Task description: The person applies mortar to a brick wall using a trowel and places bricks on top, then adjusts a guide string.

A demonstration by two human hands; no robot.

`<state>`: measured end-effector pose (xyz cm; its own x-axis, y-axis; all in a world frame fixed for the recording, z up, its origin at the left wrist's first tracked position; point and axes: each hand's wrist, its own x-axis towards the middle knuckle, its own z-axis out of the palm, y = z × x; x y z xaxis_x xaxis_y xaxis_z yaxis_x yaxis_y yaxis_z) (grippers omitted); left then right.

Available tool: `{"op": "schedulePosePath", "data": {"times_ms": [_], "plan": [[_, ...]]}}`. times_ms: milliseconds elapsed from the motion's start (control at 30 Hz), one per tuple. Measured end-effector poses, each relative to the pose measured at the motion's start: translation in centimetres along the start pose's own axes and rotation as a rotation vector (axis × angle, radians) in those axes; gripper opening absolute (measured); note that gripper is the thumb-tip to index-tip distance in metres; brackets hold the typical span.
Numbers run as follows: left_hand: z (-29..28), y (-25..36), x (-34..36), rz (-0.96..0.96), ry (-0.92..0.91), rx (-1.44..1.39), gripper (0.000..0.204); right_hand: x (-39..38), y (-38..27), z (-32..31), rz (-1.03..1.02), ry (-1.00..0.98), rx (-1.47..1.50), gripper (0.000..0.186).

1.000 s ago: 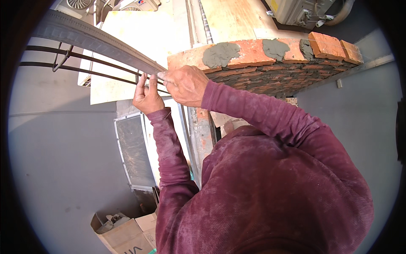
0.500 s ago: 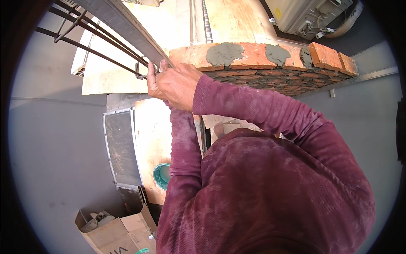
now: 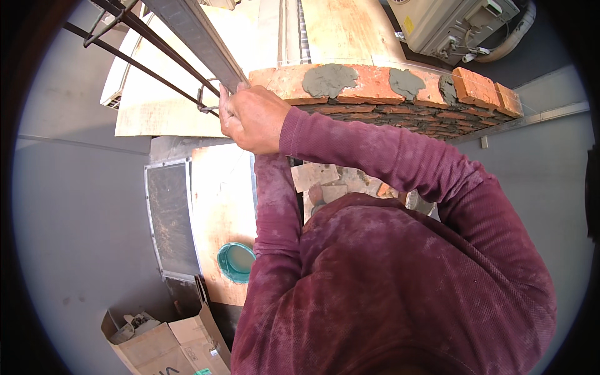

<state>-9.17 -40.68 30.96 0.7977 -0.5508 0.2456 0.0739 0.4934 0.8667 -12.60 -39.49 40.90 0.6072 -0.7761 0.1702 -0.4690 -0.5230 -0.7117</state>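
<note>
My two hands are together at the lower end of a grey metal bar [image 3: 200,44], beside the left end of a curved-looking brick wall [image 3: 275,81]. My right hand [image 3: 261,119] is closed, its fingertips by the bar's edge; whatever they pinch is hidden. Mostly covered by it, my left hand [image 3: 229,117] has a finger pointing up along the bar, the others bent; what it holds cannot be made out. Patches of grey mortar [image 3: 329,81] lie on the top course. Two loose-looking bricks [image 3: 475,87] sit at its right end, with a thin string [image 3: 522,100] running past them.
Dark steel rods [image 3: 156,75] with tie loops slant in at upper left. An outdoor air-conditioning unit [image 3: 450,28] stands at upper right. Below lie a plywood board [image 3: 215,206], a teal bucket [image 3: 236,262] and a cardboard box [image 3: 156,350]. A metal rail [image 3: 556,112] runs along the right wall.
My hands stay together at the bar's lower end, and the right hand now covers more of the left. The whole view has shifted slightly; the bucket shows more fully.
</note>
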Motion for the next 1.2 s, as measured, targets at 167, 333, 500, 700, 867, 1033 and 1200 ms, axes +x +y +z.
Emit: {"op": "schedulePosePath", "data": {"times_ms": [167,333,500,700,867,1033,1200], "plan": [[0.5,-0.4,-0.9,-0.021,-0.012,-0.023,0.028,0.7,0.7,1.5,-0.019,0.020,-0.061,0.024],[-0.8,-0.3,-0.8,-0.069,-0.024,-0.050,0.027,1.4,0.1,2.6,-0.062,0.042,-0.129,0.016],[-1.9,-0.1,-0.7,-0.118,-0.031,-0.065,0.027,1.7,-1.0,2.5,-0.111,-0.072,-0.306,0.018],[-2.6,-1.3,1.9,-0.215,-0.033,-0.129,0.027,-1.1,-0.4,1.6,-0.175,0.110,-0.356,0.023],[-1.2,0.5,3.2,-0.119,-0.005,0.033,0.031,-5.3,4.6,-0.4,0.127,0.225,0.418,0.024],[-0.6,1.2,3.1,-0.125,0.013,0.032,0.034,-4.9,9.6,1.4,-0.204,0.475,0.001,0.025],[-1.5,1.5,3.5,-0.133,-0.017,0.144,0.034,-2.1,8.6,2.4,0.040,0.331,0.394,0.031]]}}
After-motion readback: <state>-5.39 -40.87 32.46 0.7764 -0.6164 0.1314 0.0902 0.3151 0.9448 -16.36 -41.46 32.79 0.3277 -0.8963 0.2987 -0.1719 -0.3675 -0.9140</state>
